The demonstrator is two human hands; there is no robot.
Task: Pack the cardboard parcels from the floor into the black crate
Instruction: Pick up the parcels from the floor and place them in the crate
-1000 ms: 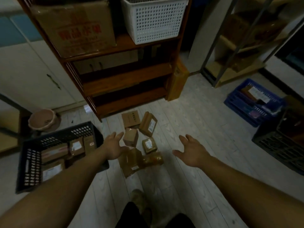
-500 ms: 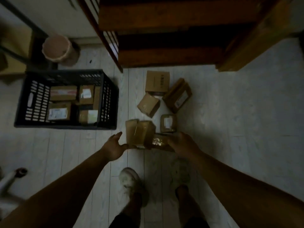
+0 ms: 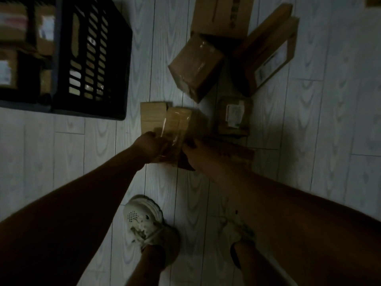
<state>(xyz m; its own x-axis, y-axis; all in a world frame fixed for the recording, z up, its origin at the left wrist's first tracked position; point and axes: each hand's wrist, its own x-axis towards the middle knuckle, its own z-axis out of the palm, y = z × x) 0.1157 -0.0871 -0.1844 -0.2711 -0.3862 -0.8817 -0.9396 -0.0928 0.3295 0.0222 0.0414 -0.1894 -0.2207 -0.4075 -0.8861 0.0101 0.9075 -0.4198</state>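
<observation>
The left hand (image 3: 151, 145) grips the nearest parcel (image 3: 178, 122); right hand (image 3: 193, 150) touches it, grip unclear. Squeeze both sides, then lift to crate (image 3: 92, 58).

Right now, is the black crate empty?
No, partly filled. The black crate already holds several cardboard parcels, visible over its rim and through its slots.
</observation>
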